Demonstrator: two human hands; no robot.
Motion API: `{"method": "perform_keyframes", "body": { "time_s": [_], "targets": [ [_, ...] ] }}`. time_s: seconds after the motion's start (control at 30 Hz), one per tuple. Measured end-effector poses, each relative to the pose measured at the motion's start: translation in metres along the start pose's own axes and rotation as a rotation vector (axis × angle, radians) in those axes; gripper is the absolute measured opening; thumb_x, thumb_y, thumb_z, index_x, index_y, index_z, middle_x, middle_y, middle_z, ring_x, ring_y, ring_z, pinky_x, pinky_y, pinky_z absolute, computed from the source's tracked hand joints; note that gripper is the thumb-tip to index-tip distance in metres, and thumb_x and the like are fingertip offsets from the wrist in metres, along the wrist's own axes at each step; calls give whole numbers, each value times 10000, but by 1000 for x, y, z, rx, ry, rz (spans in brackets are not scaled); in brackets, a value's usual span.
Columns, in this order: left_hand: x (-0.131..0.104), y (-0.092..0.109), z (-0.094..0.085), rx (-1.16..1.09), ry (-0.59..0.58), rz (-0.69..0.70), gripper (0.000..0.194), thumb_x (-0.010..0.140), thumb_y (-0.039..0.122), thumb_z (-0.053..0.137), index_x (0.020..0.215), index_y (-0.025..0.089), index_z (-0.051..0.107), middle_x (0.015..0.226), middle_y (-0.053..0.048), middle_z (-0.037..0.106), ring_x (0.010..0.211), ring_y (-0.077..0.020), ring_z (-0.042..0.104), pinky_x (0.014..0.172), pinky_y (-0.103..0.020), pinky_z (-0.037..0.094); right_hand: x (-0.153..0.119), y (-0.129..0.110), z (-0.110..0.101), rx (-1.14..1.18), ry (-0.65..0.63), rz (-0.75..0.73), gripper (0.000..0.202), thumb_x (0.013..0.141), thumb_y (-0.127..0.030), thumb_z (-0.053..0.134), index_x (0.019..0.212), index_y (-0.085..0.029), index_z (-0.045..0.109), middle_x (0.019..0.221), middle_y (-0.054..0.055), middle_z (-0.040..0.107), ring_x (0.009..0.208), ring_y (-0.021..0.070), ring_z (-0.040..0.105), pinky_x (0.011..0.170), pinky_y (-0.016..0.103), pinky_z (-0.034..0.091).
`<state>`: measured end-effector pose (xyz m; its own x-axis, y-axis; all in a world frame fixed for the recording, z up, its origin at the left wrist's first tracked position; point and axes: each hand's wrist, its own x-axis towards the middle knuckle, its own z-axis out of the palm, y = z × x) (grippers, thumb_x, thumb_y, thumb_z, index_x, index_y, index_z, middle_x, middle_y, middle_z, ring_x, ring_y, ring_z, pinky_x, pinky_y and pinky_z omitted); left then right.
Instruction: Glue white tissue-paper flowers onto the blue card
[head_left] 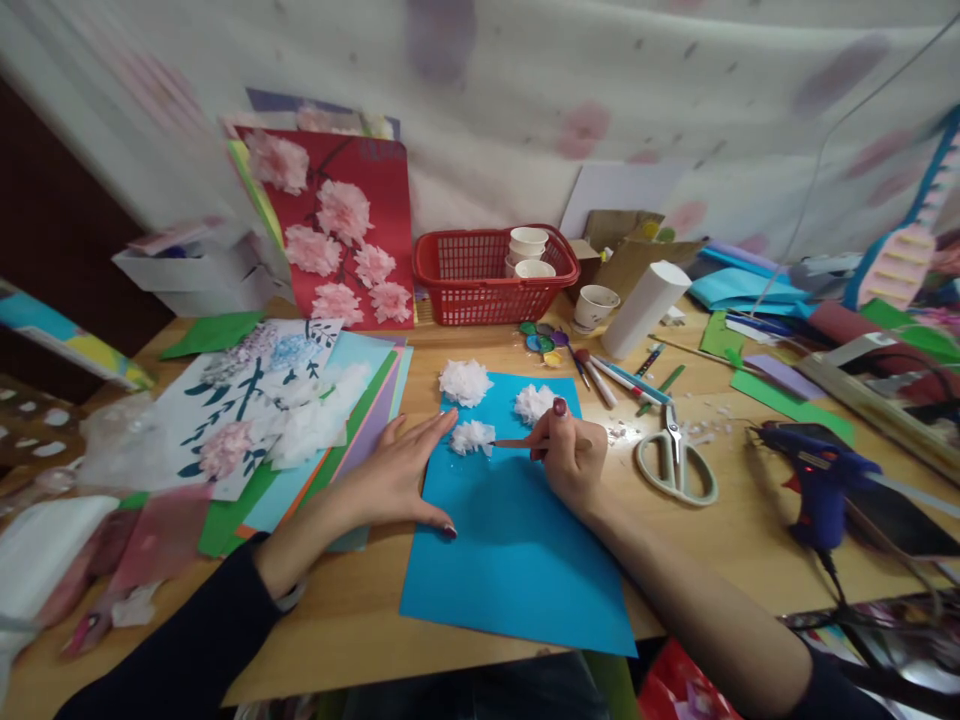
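Just right of the middle of the frame, your right hand (574,452) pinches a slim brown brush-like tool (514,443), its exposed end at the right edge of the small white ruffled flower (471,437); whether it actually touches the petals you cannot tell. The tool's long axis lies almost level across the frame, its visible end pointing left and its rear hidden by your fingers. It looks light and fairly stiff, probably best gripped close behind the tip. Left of centre, your left hand (405,470) is spread, thumb out over the blue sheet (517,575) and fingertips near that flower. The flower sits on the sheet's upper part, with another white flower (535,404) to its upper right and a fuller white flower (464,382) above it at the sheet's upper left corner. These blooms seem feather-light, soft and easily crushed, so a gentle hold low at the base should suit them; being roundish, they show no clear long axis. The sheet looks thin and bendable, best steadied by its edges, its length running from mid-frame toward the bottom.
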<state>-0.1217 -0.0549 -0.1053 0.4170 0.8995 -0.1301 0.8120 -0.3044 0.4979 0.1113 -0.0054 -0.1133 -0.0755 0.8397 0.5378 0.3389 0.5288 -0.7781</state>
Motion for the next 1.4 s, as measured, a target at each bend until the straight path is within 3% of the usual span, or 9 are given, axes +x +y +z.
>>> {"method": "perform_keyframes", "body": {
  "time_s": [0.43, 0.67, 0.8, 0.97, 1.17, 1.23, 1.3, 1.37, 1.4],
  "targets": [
    [0, -5, 3, -28, 37, 64, 1297, 579, 652, 829, 1587, 255, 116, 1617, -182, 263, 1491, -407, 210, 1199, -583, 81, 1, 1, -2, -95, -43, -199, 687, 1045, -452, 285, 502, -206, 627, 392, 7, 551, 377, 108, 525, 450, 239, 400],
    [1, -1, 0, -25, 11, 12, 1286, 568, 645, 838, 1580, 225, 164, 1619, -185, 253, 1487, -428, 203, 1195, -604, 105, 0, 3, 0, -146, -67, -222, 704, 1042, -475, 248, 500, -204, 606, 402, 19, 542, 383, 114, 520, 451, 243, 388],
    [1, -1, 0, -8, 1, 16, 1283, 575, 645, 836, 1582, 243, 150, 1626, -174, 237, 1490, -414, 209, 1203, -593, 83, 2, 5, 3, -86, -67, -127, 713, 1017, -549, 272, 487, -208, 606, 399, 17, 538, 389, 121, 519, 460, 255, 396],
    [2, -4, 1, 3, 12, 27, 1297, 576, 651, 831, 1586, 260, 117, 1626, -169, 241, 1496, -409, 192, 1202, -595, 72, 11, 4, 4, 135, 53, 168, 690, 954, -634, 348, 449, -220, 571, 364, 6, 503, 377, 131, 496, 430, 262, 382],
    [2, -4, 5, -6, -4, 25, 1300, 576, 622, 848, 1586, 219, 136, 1633, -187, 184, 1507, -406, 142, 1203, -589, 82, 25, 9, 0, 364, 187, 410, 595, 919, -535, 403, 431, -221, 533, 308, -17, 430, 318, 113, 403, 370, 248, 316],
    [2, -3, 1, -29, 17, 47, 1169, 637, 584, 829, 1570, 236, 217, 1618, -175, 247, 1498, -384, 209, 1198, -592, 105, 27, 12, 0, 391, 199, 437, 566, 921, -484, 395, 437, -222, 525, 305, -22, 427, 311, 110, 395, 364, 245, 302],
    [1, -6, -11, -49, 127, 63, 794, 762, 506, 759, 1456, 264, 459, 1526, -133, 458, 1440, -342, 370, 1194, -579, 142, 27, 15, 1, 399, 190, 450, 551, 923, -467, 394, 445, -223, 522, 311, -22, 438, 316, 113, 403, 366, 247, 302],
    [-3, -14, -28, -53, 368, 30, 330, 869, 400, 650, 1163, 257, 696, 1265, -82, 699, 1267, -293, 580, 1184, -548, 203, 26, 17, 1, 400, 160, 448, 559, 927, -487, 396, 451, -225, 526, 317, -23, 446, 323, 118, 412, 370, 252, 309],
    [-6, -20, -39, -54, 523, -12, 208, 885, 358, 614, 1002, 242, 741, 1101, -64, 763, 1141, -272, 660, 1169, -527, 253, 26, 17, 1, 399, 144, 443, 569, 930, -505, 397, 452, -226, 529, 317, -24, 445, 324, 121, 414, 372, 255, 313]
  ]
}}
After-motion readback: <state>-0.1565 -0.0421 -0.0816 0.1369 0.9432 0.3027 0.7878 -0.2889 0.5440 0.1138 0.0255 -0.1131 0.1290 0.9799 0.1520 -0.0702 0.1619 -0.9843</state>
